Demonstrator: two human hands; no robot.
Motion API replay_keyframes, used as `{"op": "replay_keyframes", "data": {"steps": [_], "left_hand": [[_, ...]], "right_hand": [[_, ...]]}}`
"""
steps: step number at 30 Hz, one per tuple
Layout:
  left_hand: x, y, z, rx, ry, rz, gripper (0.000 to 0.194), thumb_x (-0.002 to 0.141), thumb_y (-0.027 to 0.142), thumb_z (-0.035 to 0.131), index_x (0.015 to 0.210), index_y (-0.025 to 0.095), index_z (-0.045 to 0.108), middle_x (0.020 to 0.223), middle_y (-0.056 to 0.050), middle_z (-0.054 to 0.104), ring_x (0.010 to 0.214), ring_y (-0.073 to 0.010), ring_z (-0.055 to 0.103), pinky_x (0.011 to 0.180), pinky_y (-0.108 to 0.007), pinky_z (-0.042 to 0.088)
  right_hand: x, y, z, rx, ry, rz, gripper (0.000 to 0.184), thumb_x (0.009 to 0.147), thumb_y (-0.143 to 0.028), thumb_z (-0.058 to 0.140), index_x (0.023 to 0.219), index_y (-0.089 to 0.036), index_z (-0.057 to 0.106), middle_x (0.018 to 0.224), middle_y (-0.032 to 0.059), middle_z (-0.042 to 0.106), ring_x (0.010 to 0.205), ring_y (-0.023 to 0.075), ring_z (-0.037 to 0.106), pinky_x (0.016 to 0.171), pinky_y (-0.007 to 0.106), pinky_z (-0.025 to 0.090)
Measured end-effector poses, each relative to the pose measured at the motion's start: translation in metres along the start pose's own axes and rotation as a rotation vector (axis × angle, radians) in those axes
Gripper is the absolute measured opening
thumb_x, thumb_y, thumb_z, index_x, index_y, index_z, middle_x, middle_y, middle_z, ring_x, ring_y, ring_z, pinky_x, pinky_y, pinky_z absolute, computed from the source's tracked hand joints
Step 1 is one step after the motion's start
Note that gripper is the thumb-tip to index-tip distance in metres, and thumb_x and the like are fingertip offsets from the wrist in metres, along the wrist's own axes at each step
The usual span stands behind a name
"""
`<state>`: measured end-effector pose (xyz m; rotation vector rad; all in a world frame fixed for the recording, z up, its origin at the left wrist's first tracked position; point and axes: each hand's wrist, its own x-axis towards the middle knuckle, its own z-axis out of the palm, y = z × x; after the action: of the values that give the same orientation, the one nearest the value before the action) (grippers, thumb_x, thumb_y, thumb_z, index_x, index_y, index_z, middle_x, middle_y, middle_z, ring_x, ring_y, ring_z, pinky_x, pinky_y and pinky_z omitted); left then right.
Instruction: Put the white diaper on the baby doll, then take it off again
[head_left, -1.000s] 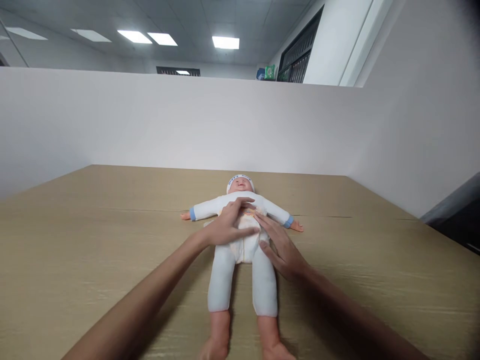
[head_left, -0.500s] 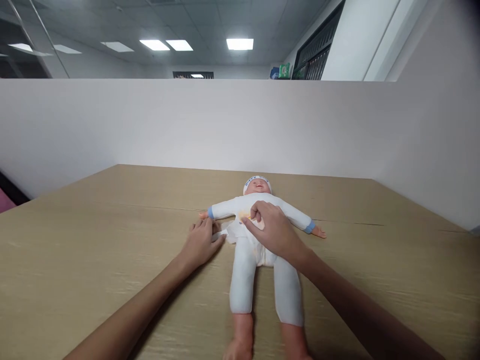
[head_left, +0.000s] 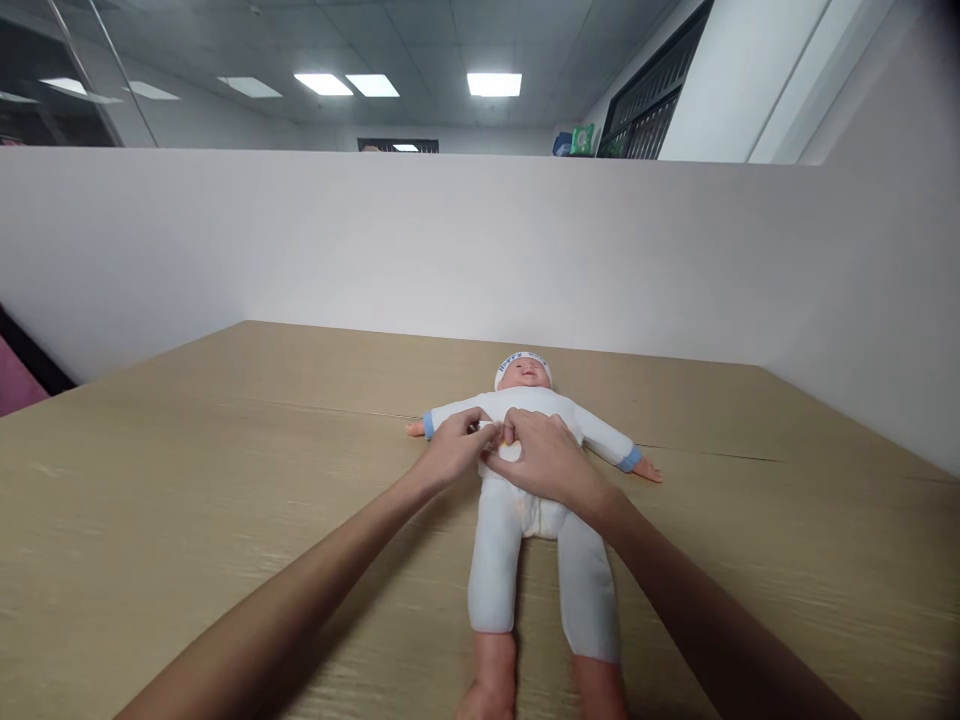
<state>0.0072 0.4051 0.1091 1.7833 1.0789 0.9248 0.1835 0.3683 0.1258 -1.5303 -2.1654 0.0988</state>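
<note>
A baby doll [head_left: 517, 545] in a white suit with blue cuffs lies on its back on the wooden table [head_left: 187, 480], head away from me and arms spread. A white diaper [head_left: 536, 512] wraps its hips. My left hand [head_left: 454, 452] pinches the diaper's left tab at the doll's waist. My right hand [head_left: 547, 462] lies over the doll's belly, fingers curled and pressing the diaper front. The two hands meet at the waist.
White partition walls [head_left: 375, 250] stand behind and to the right of the table. Beyond them are ceiling lights and dark windows. A pink patch [head_left: 19, 385] shows past the table's left edge.
My left hand has left the table beside the doll and come onto the waist with the diaper tab. The right hand stays on the belly. The view drifted slightly left.
</note>
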Motion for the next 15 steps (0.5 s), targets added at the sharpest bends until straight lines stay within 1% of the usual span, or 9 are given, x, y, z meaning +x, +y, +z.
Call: {"op": "replay_keyframes", "data": {"steps": [3,5,7,10,13,15], "left_hand": [[0.006,0.003,0.014,-0.055,-0.078,0.061,0.035,0.096,0.052,0.058,0.081,0.02,0.061,0.083,0.0,0.063,0.079,-0.0192,0.055,0.072,-0.032,0.041],[0.008,-0.005,0.015,-0.125,-0.079,0.101,0.04,0.1,0.056,0.054,0.081,0.021,0.058,0.08,0.001,0.058,0.078,-0.0178,0.052,0.074,-0.032,0.042],[0.007,-0.019,0.014,-0.211,-0.036,0.112,0.039,0.103,0.058,0.052,0.092,0.021,0.059,0.085,0.001,0.058,0.083,-0.0179,0.055,0.079,-0.032,0.046],[0.006,-0.042,0.013,-0.227,0.045,0.092,0.042,0.099,0.06,0.064,0.115,0.022,0.059,0.106,-0.003,0.065,0.095,-0.0194,0.06,0.085,-0.033,0.05],[0.004,-0.053,0.015,-0.12,0.087,0.1,0.042,0.096,0.055,0.069,0.118,0.022,0.057,0.12,-0.007,0.064,0.099,-0.0202,0.06,0.087,-0.035,0.051],[-0.001,-0.049,0.016,0.009,0.185,0.113,0.035,0.094,0.046,0.071,0.114,0.022,0.056,0.121,-0.008,0.064,0.104,-0.0222,0.06,0.092,-0.037,0.049]], "right_hand": [[0.001,0.003,-0.005,0.056,-0.02,-0.009,0.033,0.096,-0.03,0.061,0.072,-0.025,0.039,0.077,0.0005,0.067,0.07,0.0189,0.056,0.069,0.033,0.029],[0.004,0.007,-0.005,0.085,-0.005,0.006,0.034,0.1,-0.029,0.056,0.07,-0.025,0.04,0.071,-0.0008,0.063,0.065,0.0177,0.051,0.067,0.032,0.027],[0.006,0.013,-0.001,0.1,0.009,0.014,0.038,0.104,-0.034,0.053,0.069,-0.025,0.042,0.065,-0.0017,0.059,0.061,0.0178,0.048,0.065,0.032,0.026],[0.009,0.023,0.007,0.103,0.026,0.031,0.036,0.103,-0.035,0.054,0.07,-0.026,0.042,0.063,-0.0017,0.056,0.061,0.0188,0.048,0.064,0.032,0.026],[0.01,0.031,0.012,0.164,0.087,0.057,0.021,0.097,-0.029,0.056,0.08,-0.027,0.043,0.069,-0.0024,0.059,0.064,0.0194,0.053,0.063,0.03,0.03],[0.01,0.032,0.011,0.22,0.138,0.065,0.013,0.095,-0.026,0.053,0.087,-0.028,0.043,0.072,-0.0029,0.058,0.065,0.0198,0.055,0.063,0.03,0.034]]}}
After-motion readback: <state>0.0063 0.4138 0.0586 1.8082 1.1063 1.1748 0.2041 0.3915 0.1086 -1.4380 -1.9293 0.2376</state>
